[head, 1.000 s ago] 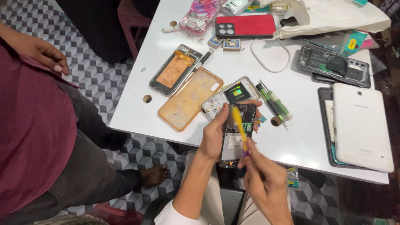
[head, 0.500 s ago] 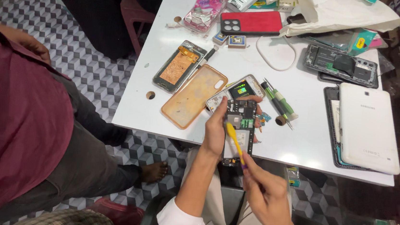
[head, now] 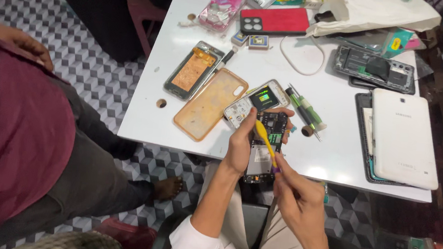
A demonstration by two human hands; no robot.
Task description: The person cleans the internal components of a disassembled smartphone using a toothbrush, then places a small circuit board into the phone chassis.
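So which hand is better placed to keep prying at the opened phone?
Probably the right hand: it grips the yellow plastic pry tool, whose tip lies on the opened phone with exposed circuit board. The left hand is occupied, clasping that phone at the white table edge.

The opened phone (head: 263,144) sits at the near edge of the table (head: 336,161), held in the left hand (head: 241,142). The right hand (head: 300,201) is nearer than the phone and a little to the right; the thin tool (head: 264,139) in it lies across the phone. Just beyond the phone, touching it, lies a small phone with a lit screen (head: 258,102). To the left of that lies a phone case (head: 210,103), and farther left a phone frame (head: 193,73). To the right of the opened phone lie two screwdrivers (head: 305,111), and at the right end a tablet (head: 402,137) rests on a flat device (head: 363,126). Another person (head: 12,138) is to the left of the table.
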